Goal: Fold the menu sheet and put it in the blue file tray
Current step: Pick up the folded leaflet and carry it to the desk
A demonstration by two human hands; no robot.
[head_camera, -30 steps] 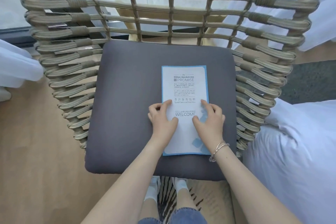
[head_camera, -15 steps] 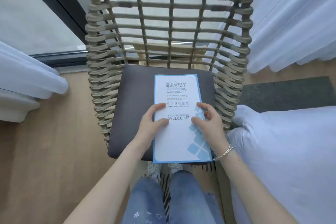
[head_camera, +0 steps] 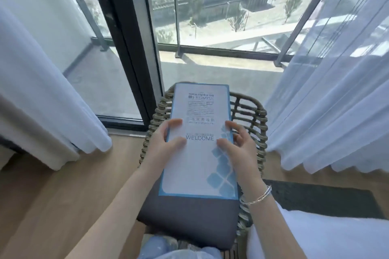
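The menu sheet [head_camera: 199, 157] is a tall white card with a blue border and the word WELCOME, folded narrow and held up above the chair. My left hand [head_camera: 162, 147] grips its left edge, thumb on the face and fingers behind. My right hand [head_camera: 237, 147] grips the right edge the same way, with a silver bracelet on the wrist. The blue file tray is not in view.
A woven rattan chair [head_camera: 250, 132] with a dark grey seat cushion [head_camera: 189, 218] stands under the sheet. Behind it is a glass balcony door with a black frame [head_camera: 124, 48]. White curtains [head_camera: 37, 82] hang left and right. White bedding [head_camera: 315, 237] lies at lower right.
Both hands have lifted the sheet off the cushion and hold it in the air. The camera has tilted up and back, so the window and balcony now show.
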